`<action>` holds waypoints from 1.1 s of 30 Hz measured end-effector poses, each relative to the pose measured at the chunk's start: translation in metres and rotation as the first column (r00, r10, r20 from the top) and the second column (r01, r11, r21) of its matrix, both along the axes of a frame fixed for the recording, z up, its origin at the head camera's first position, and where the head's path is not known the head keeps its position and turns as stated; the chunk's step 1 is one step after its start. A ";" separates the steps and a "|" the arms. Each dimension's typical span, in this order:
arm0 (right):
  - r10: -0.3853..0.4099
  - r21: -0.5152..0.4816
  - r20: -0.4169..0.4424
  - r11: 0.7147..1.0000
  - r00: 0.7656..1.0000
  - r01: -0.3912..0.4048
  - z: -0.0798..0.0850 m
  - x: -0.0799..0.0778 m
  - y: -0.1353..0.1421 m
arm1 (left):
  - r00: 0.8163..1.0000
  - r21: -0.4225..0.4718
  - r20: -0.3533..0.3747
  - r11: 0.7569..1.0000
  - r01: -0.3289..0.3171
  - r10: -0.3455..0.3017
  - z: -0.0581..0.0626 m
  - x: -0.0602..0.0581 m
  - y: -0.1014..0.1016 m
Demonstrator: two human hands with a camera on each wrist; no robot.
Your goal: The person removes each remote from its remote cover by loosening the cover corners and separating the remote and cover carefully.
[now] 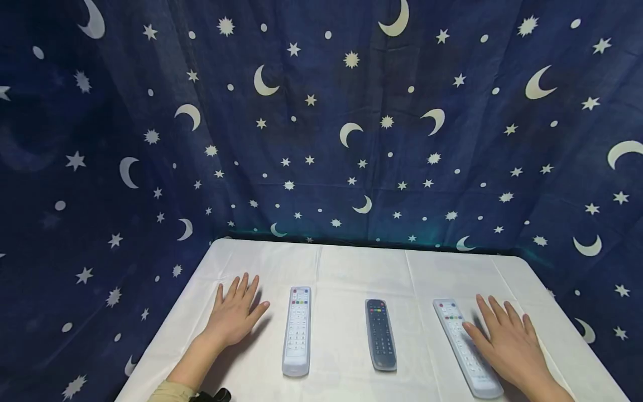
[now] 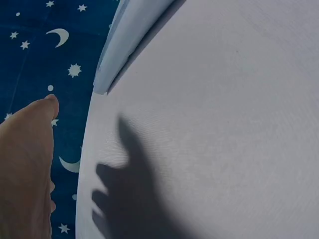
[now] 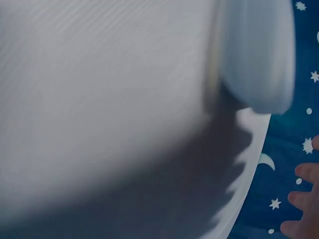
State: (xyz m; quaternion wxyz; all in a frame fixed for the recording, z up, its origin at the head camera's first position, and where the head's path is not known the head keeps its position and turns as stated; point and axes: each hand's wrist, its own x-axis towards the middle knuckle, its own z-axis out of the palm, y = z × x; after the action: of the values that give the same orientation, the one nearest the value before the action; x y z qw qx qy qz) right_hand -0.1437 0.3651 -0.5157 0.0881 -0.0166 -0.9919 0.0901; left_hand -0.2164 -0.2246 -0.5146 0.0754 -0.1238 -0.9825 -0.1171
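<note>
My left hand (image 1: pixel 235 318) is held flat over the left part of the table, fingers spread, holding nothing. Just right of it lies a white remote control (image 1: pixel 298 329) in a clear cover, its buttons facing up. A dark grey remote control (image 1: pixel 380 335), also covered, lies at the middle. On the right a second white remote control (image 1: pixel 464 346) lies slanted, and my right hand (image 1: pixel 512 346) hovers beside it, fingers spread, thumb overlapping its edge in the head view. In the right wrist view this remote's covered side (image 3: pixel 259 55) shows blurred, with the right fingertips (image 3: pixel 299 199) at the edge.
A white cloth covers the table (image 1: pixel 351 273), with faint fold lines. Behind and to the left hangs a dark blue curtain (image 1: pixel 311 139) with moons and stars. A black object (image 1: pixel 218 395) sits by the left wrist at the bottom of the head view.
</note>
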 end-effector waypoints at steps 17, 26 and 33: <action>0.197 -0.228 -0.096 0.950 0.976 -0.215 0.062 -0.018 -0.092 | 0.968 0.411 0.235 0.911 -0.012 -0.093 0.036 0.005 -0.002; 0.275 -0.374 -0.063 0.885 0.959 -0.278 0.070 -0.030 -0.151 | 0.930 0.627 0.335 0.773 -0.098 -0.154 0.048 0.010 0.009; 0.334 -0.511 0.022 0.814 0.942 -0.277 0.071 -0.035 -0.190 | 0.895 0.703 0.408 0.688 -0.183 -0.180 0.054 0.016 0.016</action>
State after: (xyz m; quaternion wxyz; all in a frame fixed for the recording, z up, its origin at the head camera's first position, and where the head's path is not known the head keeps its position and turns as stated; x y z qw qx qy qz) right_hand -0.1786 0.1755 -0.4450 0.0100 0.1157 -0.9272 0.3560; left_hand -0.2004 -0.2082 -0.4608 -0.1090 -0.0527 -0.8451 -0.5207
